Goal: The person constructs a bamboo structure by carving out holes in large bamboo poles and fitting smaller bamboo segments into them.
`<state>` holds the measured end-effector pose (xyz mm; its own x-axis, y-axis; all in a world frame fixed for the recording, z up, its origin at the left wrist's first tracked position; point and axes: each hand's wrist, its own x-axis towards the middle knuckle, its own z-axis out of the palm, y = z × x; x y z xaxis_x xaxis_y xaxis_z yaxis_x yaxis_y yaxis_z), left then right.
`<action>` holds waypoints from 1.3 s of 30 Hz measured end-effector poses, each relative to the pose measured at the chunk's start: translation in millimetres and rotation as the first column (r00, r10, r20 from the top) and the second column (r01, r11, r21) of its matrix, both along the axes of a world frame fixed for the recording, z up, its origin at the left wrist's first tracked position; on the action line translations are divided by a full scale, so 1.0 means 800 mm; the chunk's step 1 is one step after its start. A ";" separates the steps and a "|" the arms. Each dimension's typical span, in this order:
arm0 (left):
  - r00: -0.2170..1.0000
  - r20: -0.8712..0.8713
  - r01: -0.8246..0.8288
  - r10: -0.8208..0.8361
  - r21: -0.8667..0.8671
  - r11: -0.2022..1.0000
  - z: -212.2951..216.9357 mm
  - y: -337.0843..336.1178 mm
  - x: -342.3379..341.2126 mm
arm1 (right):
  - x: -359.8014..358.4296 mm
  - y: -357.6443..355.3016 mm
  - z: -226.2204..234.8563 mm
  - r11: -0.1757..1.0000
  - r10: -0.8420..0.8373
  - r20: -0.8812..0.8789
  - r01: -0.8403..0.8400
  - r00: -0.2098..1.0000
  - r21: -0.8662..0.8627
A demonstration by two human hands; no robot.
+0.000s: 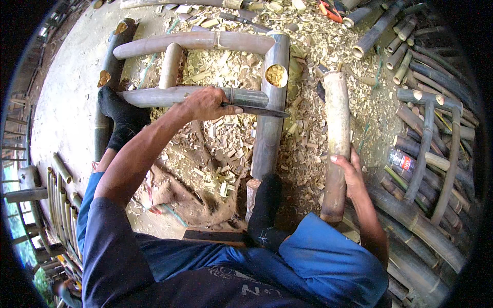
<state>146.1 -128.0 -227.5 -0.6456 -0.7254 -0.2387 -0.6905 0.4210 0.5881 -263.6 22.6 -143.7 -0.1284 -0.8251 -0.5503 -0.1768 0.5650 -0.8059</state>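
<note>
Right of the bamboo frame (205,41), a bamboo length (337,118) held in my right hand (353,174) points away from me, its long axis almost straight up the view, my thumb across its upper face and fingers round its right side. My left hand (208,102) grips a knife (262,111), blade pointing right across the frame; among the stacked poles (418,224), a bottle (402,160) bears a red lettered label.

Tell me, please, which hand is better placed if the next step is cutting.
Probably the left hand: it grips the knife, whose dark blade crosses the bamboo post in this view. The right hand is occupied, holding a separate bamboo piece.
</note>
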 end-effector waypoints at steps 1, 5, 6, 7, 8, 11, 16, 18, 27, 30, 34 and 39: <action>1.000 0.011 0.021 -0.021 -0.020 1.000 0.002 -0.003 -0.001 | 0.001 0.004 0.001 1.000 0.005 0.020 -0.006 1.000 0.025; 0.998 0.024 0.060 -0.058 -0.057 0.997 -0.014 -0.004 -0.004 | 0.001 0.017 0.005 0.999 0.029 0.009 -0.030 1.000 0.046; 0.998 0.037 0.059 -0.057 -0.044 0.997 -0.017 -0.004 -0.005 | 0.002 0.018 0.007 0.999 0.023 0.013 -0.023 1.000 0.046; 0.997 0.052 0.058 -0.056 -0.032 0.998 -0.021 -0.005 -0.005 | 0.004 0.018 0.009 0.999 0.017 0.018 -0.017 1.000 0.046; 0.996 0.067 0.057 -0.055 -0.020 0.998 -0.025 -0.005 -0.005 | 0.006 0.019 0.011 0.999 0.010 0.023 -0.011 1.000 0.045; 0.997 0.069 0.041 -0.040 -0.021 0.999 -0.035 -0.003 -0.006 | 0.011 0.019 0.015 0.996 0.082 -0.016 -0.082 0.997 -0.018; 0.965 0.260 0.027 -0.013 -0.049 0.998 -0.023 0.003 -0.013 | 0.029 0.018 0.033 0.941 0.205 -0.245 -0.260 0.947 -0.218; 0.946 0.325 0.020 0.008 -0.081 0.997 -0.021 0.008 -0.012 | 0.041 0.027 0.027 0.904 0.198 -0.366 -0.314 0.909 -0.290; 0.949 0.314 0.063 -0.029 -0.099 0.993 -0.031 0.004 -0.006 | 0.054 -0.023 0.112 0.869 0.442 -0.233 -0.478 0.866 -0.129; 0.939 0.343 -0.008 0.005 0.008 1.000 -0.026 0.005 -0.004 | 0.081 -0.005 0.088 0.839 0.165 -0.280 -0.284 0.946 -0.464; 0.951 0.309 0.036 -0.026 -0.028 0.999 -0.027 -0.003 -0.028 | 0.038 0.039 0.002 0.895 0.438 -0.278 -0.443 0.855 0.049; 0.953 0.303 0.022 -0.025 0.013 1.000 -0.025 0.002 -0.001 | 0.068 -0.018 0.116 0.906 0.420 -0.062 -0.422 0.905 -0.028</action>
<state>145.2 -126.6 -247.4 -0.5582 -0.7079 -0.4327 -0.8272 0.4342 0.3567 -209.1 8.4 -50.6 0.2075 -0.8300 -0.5177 -0.4347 0.3959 -0.8089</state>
